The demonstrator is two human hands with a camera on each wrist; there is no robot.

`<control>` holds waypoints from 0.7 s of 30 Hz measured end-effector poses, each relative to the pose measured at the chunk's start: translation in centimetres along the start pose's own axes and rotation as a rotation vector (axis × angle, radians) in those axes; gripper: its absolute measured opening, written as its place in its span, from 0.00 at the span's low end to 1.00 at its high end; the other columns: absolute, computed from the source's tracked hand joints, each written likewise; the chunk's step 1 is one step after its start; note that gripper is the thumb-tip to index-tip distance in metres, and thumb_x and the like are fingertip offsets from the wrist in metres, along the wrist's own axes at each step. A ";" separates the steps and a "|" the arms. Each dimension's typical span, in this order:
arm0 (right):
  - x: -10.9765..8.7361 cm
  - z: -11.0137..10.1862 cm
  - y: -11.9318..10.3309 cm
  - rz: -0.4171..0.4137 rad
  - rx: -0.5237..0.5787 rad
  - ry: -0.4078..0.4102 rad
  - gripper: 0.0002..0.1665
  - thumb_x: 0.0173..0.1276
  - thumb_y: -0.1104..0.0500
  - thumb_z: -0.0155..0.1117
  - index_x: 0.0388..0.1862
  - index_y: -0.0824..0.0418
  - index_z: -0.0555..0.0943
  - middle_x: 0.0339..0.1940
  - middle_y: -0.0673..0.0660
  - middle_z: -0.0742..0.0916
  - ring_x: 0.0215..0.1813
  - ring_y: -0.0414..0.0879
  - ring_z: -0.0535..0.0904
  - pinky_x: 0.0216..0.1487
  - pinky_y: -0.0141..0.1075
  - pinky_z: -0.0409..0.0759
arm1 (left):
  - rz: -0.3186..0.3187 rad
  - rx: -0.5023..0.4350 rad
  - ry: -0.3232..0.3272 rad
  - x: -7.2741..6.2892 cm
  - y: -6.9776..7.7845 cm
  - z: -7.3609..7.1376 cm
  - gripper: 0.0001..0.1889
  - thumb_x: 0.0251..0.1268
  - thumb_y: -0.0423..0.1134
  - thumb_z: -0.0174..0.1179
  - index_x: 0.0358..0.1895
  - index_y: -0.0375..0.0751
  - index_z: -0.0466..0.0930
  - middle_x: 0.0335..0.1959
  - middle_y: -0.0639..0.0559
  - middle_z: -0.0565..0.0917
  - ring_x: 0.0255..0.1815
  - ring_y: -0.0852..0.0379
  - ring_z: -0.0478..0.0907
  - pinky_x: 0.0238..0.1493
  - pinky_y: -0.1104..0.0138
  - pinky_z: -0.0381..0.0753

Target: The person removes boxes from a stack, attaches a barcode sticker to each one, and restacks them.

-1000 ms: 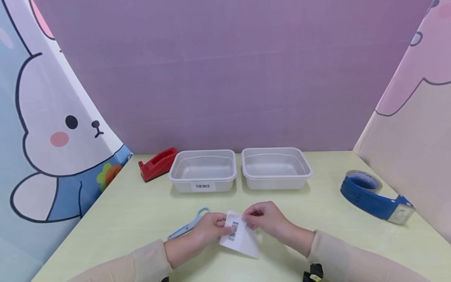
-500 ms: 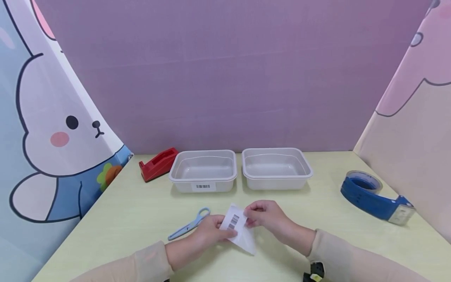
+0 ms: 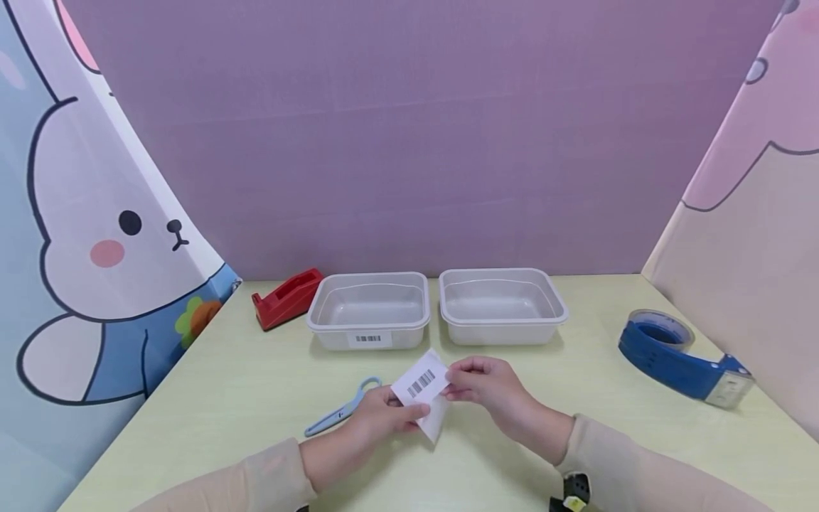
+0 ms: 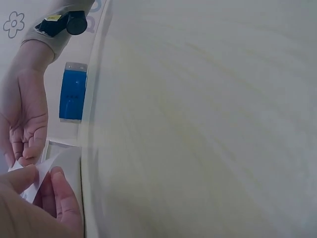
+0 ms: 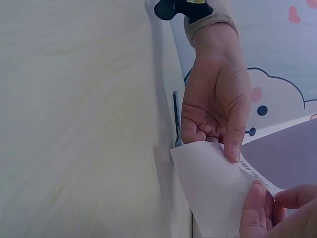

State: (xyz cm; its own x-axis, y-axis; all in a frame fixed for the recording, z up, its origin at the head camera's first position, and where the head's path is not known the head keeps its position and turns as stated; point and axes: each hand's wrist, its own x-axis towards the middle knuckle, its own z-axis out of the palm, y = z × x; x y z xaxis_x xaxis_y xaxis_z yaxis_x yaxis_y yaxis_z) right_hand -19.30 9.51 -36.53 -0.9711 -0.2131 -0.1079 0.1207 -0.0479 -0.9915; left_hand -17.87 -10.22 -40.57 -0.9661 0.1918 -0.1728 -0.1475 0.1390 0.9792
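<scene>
A white barcode label (image 3: 420, 384) is held between both hands above the table, its barcode turned toward the head camera. My left hand (image 3: 380, 416) pinches its lower left part between thumb and fingers. At the right edge, the thumb and fingertips of my right hand (image 3: 489, 387) pinch it. Below the barcode a white backing paper (image 5: 213, 183) hangs down to a corner. The right wrist view shows a gap between the barcode strip and this paper near the fingertips. Light blue scissors (image 3: 339, 413) lie on the table just behind my left hand.
Two white plastic containers (image 3: 333, 338) stand side by side farther back; the left one bears a barcode label on its front. A red tape dispenser (image 3: 288, 300) sits left of them. On the right lies a blue packing tape dispenser (image 3: 672, 366). A purple wall closes the back.
Both hands have turned the barcode label clockwise and raised it a little, so its hanging corner has swung left. My right hand has shifted slightly upward, still pinching the edge.
</scene>
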 end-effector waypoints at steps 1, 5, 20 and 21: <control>0.0 0.0 0.0 0.000 0.004 0.002 0.10 0.65 0.69 0.62 0.42 0.76 0.78 0.31 0.55 0.84 0.33 0.43 0.84 0.43 0.34 0.86 | 0.004 -0.004 -0.003 0.0 0.0 0.0 0.20 0.56 0.32 0.68 0.51 0.24 0.78 0.42 0.36 0.87 0.34 0.59 0.84 0.36 0.68 0.86; 0.0 -0.1 -0.1 0.003 0.016 0.001 0.09 0.65 0.69 0.62 0.42 0.75 0.78 0.30 0.55 0.84 0.33 0.43 0.84 0.43 0.33 0.86 | 0.034 -0.004 -0.003 -0.1 0.2 0.0 0.20 0.56 0.31 0.67 0.51 0.23 0.78 0.41 0.36 0.87 0.34 0.58 0.84 0.36 0.67 0.86; -0.2 0.0 -0.7 0.017 0.047 -0.004 0.08 0.65 0.69 0.61 0.41 0.75 0.78 0.29 0.54 0.85 0.33 0.42 0.85 0.43 0.34 0.86 | 0.113 0.069 0.022 -0.5 1.1 -0.1 0.19 0.52 0.28 0.69 0.48 0.22 0.79 0.40 0.34 0.87 0.34 0.57 0.84 0.35 0.66 0.87; -0.2 -0.1 -0.7 0.016 0.046 -0.007 0.08 0.65 0.69 0.61 0.41 0.75 0.78 0.29 0.54 0.85 0.33 0.42 0.85 0.43 0.34 0.86 | 0.114 0.072 0.021 -0.5 1.2 -0.1 0.19 0.52 0.27 0.69 0.48 0.22 0.79 0.40 0.35 0.87 0.34 0.57 0.84 0.34 0.66 0.87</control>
State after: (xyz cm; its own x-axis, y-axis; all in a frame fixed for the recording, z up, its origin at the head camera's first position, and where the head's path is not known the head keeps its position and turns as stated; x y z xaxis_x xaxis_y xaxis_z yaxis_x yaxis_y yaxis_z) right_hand -19.18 9.64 -35.85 -0.9674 -0.2210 -0.1235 0.1463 -0.0895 -0.9852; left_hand -17.57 -10.24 -39.33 -0.9800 0.1904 -0.0578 -0.0215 0.1874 0.9821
